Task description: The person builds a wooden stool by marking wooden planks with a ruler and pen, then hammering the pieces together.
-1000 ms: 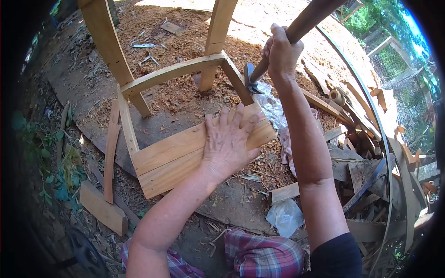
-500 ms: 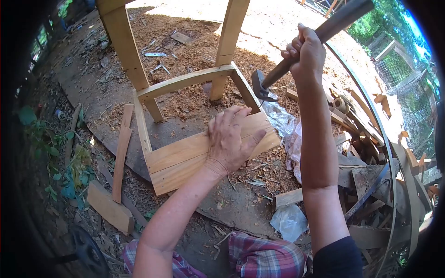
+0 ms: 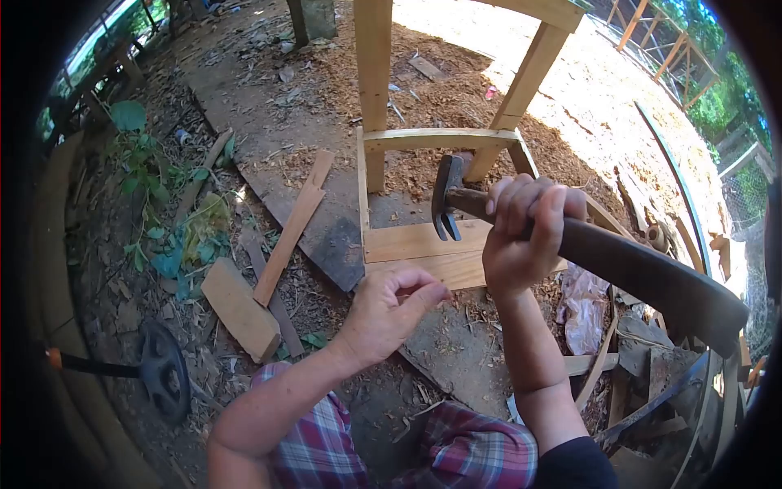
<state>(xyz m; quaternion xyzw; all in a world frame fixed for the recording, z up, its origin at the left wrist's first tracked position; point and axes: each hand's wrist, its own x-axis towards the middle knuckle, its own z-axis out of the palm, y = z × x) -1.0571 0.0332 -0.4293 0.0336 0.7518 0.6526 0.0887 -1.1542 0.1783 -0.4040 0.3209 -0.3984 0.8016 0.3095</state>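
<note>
A wooden frame [image 3: 440, 138] stands on the ground, with two light boards [image 3: 423, 240] across its near end. My right hand [image 3: 529, 232] is wrapped round the handle of a hammer [image 3: 450, 200], whose head hangs over the boards, claw toward me. Just in front of the boards' near edge is my left hand [image 3: 395, 314], thumb and fingertips pressed together. Something tiny may be between those fingertips, too small to make out. The right ends of the boards are partly hidden behind my right hand.
Loose wood offcuts [image 3: 240, 310] and a thin stick [image 3: 293, 228] lie at the left, near a black wheel [image 3: 163, 371]. Crumpled plastic [image 3: 584, 306] and a heap of scrap wood are at the right. Sawdust covers the ground beyond the frame.
The view has turned left, so the frame appears further right. My left hand has come off the boards and its fingers have closed. The hammer has swung lower and its head now points left.
</note>
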